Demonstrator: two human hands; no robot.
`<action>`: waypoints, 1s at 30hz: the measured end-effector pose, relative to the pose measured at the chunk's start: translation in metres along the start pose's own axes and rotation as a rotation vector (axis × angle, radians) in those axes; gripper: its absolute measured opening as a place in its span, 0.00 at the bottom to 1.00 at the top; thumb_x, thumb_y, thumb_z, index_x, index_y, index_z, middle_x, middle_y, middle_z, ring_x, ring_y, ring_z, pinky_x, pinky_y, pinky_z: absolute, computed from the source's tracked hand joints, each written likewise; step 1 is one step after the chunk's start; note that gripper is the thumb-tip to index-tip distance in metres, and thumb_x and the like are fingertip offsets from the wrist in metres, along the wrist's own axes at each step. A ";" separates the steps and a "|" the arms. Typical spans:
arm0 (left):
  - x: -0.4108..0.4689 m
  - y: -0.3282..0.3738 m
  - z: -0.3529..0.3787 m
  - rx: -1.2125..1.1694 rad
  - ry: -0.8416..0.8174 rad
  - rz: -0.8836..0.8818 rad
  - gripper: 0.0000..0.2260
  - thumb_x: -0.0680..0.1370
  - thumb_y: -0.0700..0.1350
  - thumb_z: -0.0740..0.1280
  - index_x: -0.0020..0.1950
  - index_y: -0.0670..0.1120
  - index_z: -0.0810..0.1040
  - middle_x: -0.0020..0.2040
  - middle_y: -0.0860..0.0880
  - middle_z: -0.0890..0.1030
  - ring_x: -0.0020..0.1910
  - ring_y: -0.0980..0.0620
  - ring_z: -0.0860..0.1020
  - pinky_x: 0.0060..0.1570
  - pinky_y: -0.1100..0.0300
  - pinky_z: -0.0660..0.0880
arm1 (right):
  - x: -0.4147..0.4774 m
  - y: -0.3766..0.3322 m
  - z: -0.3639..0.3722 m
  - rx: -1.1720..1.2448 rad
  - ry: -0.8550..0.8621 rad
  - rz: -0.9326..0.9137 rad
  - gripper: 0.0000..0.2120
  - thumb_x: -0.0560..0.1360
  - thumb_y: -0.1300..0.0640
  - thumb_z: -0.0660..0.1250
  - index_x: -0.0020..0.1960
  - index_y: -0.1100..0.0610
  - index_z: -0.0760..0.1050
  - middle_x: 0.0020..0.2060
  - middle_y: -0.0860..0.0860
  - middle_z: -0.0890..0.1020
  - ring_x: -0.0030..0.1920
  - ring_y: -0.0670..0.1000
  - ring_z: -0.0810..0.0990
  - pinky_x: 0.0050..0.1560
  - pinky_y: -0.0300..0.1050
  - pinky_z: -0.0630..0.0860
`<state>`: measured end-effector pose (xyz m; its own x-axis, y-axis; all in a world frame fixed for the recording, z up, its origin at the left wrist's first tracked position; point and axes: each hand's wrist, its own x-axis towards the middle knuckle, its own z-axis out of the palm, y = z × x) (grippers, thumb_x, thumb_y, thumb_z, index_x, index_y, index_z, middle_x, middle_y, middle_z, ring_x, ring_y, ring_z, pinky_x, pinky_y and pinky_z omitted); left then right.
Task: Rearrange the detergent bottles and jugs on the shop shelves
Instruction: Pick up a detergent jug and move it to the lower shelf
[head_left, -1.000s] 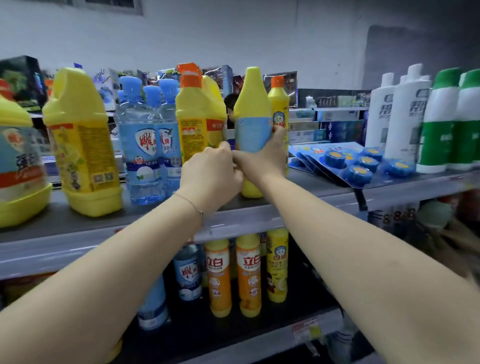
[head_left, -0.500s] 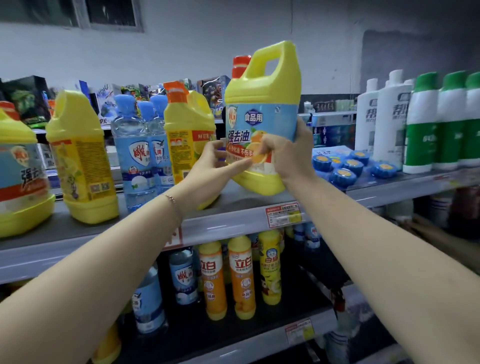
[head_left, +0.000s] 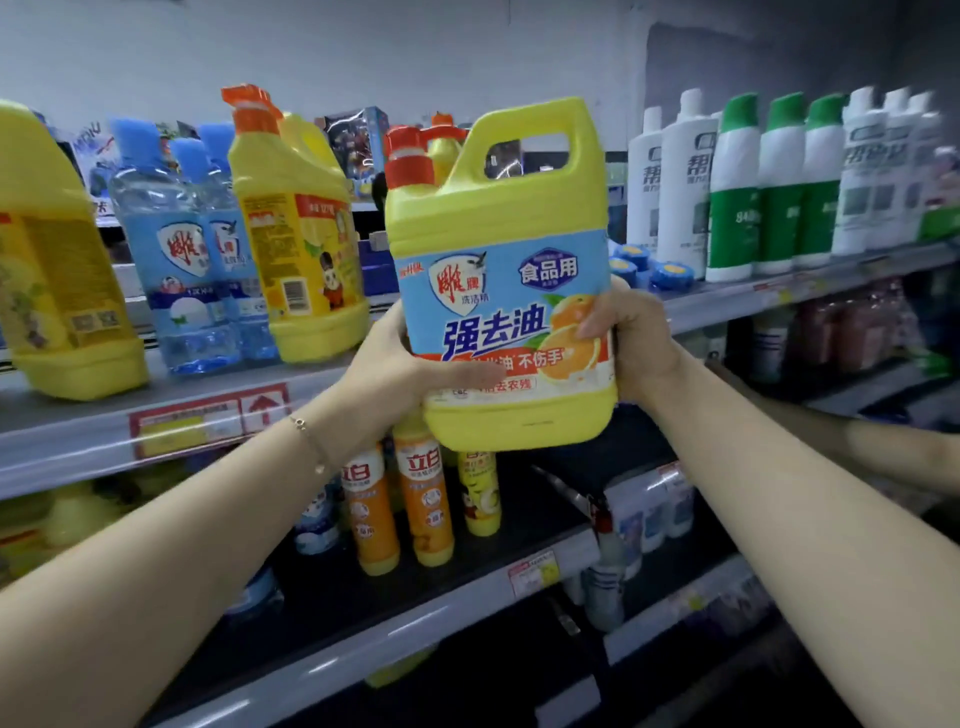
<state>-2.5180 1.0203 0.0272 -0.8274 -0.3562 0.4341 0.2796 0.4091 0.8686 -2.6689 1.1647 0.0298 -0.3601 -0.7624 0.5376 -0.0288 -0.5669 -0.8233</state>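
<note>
A big yellow detergent jug (head_left: 498, 218) with a blue label and an orange cap hangs in the air in front of the upper shelf (head_left: 171, 415), label facing me. My left hand (head_left: 400, 364) grips its lower left side, thumb across the label. My right hand (head_left: 631, 338) grips its lower right edge. On the shelf behind stand another yellow jug (head_left: 298, 249), clear blue bottles (head_left: 182, 260) and a yellow jug (head_left: 57, 270) at the far left.
White bottles (head_left: 675, 182) and green-and-white bottles (head_left: 769, 182) fill the upper shelf's right part, with blue round packs (head_left: 654, 267) in front of them. Orange and yellow slim bottles (head_left: 423, 499) stand on the lower shelf (head_left: 415, 623). Another person's arm (head_left: 883, 452) reaches in at the right.
Both hands have lifted the yellow jug off the upper shelf, turned its label to face me and brought it closer and to the right.
</note>
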 end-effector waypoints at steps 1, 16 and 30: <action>-0.006 -0.008 0.008 0.009 0.002 0.005 0.36 0.56 0.42 0.81 0.62 0.48 0.74 0.52 0.52 0.85 0.50 0.53 0.84 0.45 0.60 0.81 | -0.007 0.006 -0.008 0.011 -0.031 0.036 0.32 0.50 0.63 0.64 0.54 0.66 0.75 0.46 0.63 0.81 0.46 0.64 0.80 0.48 0.63 0.78; -0.054 -0.143 0.063 0.045 0.169 -0.064 0.37 0.57 0.35 0.83 0.58 0.57 0.70 0.54 0.57 0.81 0.50 0.66 0.80 0.43 0.70 0.77 | -0.063 0.092 -0.071 -0.488 -0.053 0.506 0.23 0.63 0.75 0.75 0.53 0.57 0.80 0.51 0.53 0.85 0.55 0.56 0.82 0.54 0.52 0.80; -0.008 -0.220 0.100 -0.095 0.295 -0.153 0.38 0.61 0.30 0.80 0.65 0.44 0.65 0.58 0.53 0.77 0.51 0.68 0.78 0.49 0.67 0.78 | -0.035 0.149 -0.084 -0.534 0.481 0.392 0.29 0.69 0.82 0.58 0.66 0.62 0.70 0.55 0.52 0.76 0.54 0.53 0.75 0.45 0.46 0.76</action>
<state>-2.6212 1.0171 -0.1913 -0.6908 -0.6408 0.3350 0.2184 0.2568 0.9415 -2.7387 1.1332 -0.1268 -0.7937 -0.5880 0.1558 -0.2140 0.0303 -0.9764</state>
